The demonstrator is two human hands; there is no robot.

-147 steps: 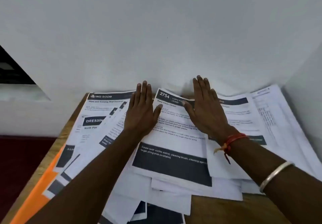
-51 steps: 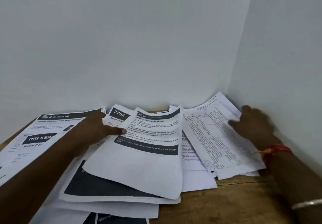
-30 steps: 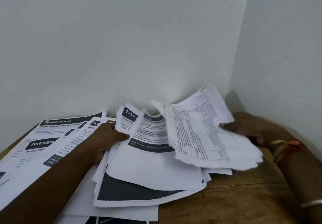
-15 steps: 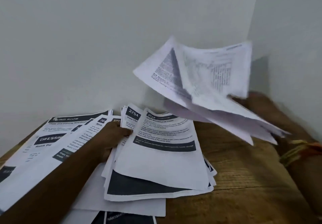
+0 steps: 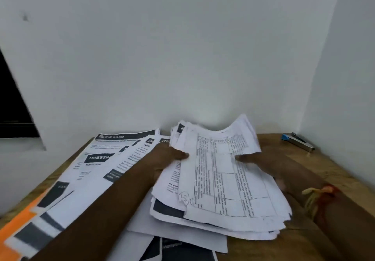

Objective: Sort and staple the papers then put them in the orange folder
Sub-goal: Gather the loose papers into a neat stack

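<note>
Head view: left hand and right hand hold the paper stack over the table centre, fingers clamped on its sides, thumbs on top. The orange folder lies at the left edge. The stapler is in the far right corner.

White papers with black banners; orange folder; blue-tipped silver stapler; brown wood-grain table

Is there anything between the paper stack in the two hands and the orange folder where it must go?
Yes. Loose printed sheets lie spread over the orange folder at the left edge of the table; only an orange strip shows. They lie left of the paper stack held by the left hand and right hand.
</note>
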